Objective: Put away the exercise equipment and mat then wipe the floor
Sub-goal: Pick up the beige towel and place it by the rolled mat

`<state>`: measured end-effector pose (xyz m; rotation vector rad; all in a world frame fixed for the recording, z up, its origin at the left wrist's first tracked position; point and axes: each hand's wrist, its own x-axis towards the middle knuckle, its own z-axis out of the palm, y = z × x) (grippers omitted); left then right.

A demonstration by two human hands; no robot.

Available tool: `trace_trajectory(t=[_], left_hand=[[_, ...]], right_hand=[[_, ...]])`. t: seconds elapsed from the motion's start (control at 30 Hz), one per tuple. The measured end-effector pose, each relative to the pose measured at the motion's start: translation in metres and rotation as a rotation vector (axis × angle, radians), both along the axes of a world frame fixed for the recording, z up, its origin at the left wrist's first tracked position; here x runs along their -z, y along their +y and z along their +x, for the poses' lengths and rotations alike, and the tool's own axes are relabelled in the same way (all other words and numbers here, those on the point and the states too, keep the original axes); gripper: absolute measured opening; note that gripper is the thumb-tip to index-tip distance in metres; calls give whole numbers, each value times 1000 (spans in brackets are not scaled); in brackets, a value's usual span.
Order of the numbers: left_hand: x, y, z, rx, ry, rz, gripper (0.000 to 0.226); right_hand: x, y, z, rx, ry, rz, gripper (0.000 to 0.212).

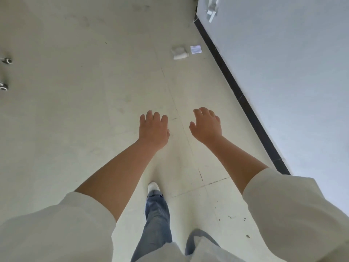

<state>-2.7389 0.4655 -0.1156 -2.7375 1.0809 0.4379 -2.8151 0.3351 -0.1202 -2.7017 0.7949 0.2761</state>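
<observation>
Two hands hang over the floor (pixel 94 91) and neither holds anything. Going left to right: at the far left edge I see two small caster wheels (pixel 4 72), belonging to something out of view. Then my left hand (pixel 154 130), back up, fingers loosely spread and released, hovering above pale tile. Just beside it to the right is my right hand (pixel 206 126), fingers slackly curved and just as free. Further right and well ahead of both lies a crumpled white cloth or wad of paper (pixel 179 52) on the floor, with a small white paper scrap (pixel 196 49) just beside it, both near the dark baseboard (pixel 245 103) under the wall (pixel 292 72).

No mat or exercise equipment shows here, so I judge that part to be out of view or done; I cannot tell which. If that white wad is the wipe, it sits forward and slightly right of my right fingers, so the right hand is nearer. Its long axis runs roughly across my line of reach. One leg in jeans (pixel 156 214) is stepping that way.
</observation>
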Motion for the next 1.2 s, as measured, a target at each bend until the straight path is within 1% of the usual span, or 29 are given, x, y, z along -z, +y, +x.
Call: trace_trajectory(t=[0.13, 0.33, 0.5, 0.67, 0.83, 0.97, 1.07, 1.2], left_hand=[[-8, -23, 104, 30, -40, 4, 43], [3, -72, 231, 85, -16, 36, 40], [16, -143, 361, 104, -22, 48, 40], [25, -214, 484, 106, 8, 97, 40], [30, -272, 594, 112, 37, 103, 39], [40, -328, 695, 194, 32, 104, 38], [49, -377, 770, 310, 37, 129, 38], [58, -453, 862, 483, -18, 166, 36]], right_hand=[[-6, -21, 98, 32, -28, -9, 42], [3, -71, 223, 96, -17, 36, 43], [20, -144, 347, 140, -34, 51, 42], [29, -223, 467, 170, 22, 81, 41], [35, -284, 573, 191, 64, 97, 40], [50, -336, 659, 239, 80, 94, 39], [62, -378, 719, 321, 106, 89, 38], [87, -433, 787, 483, 113, 124, 36]])
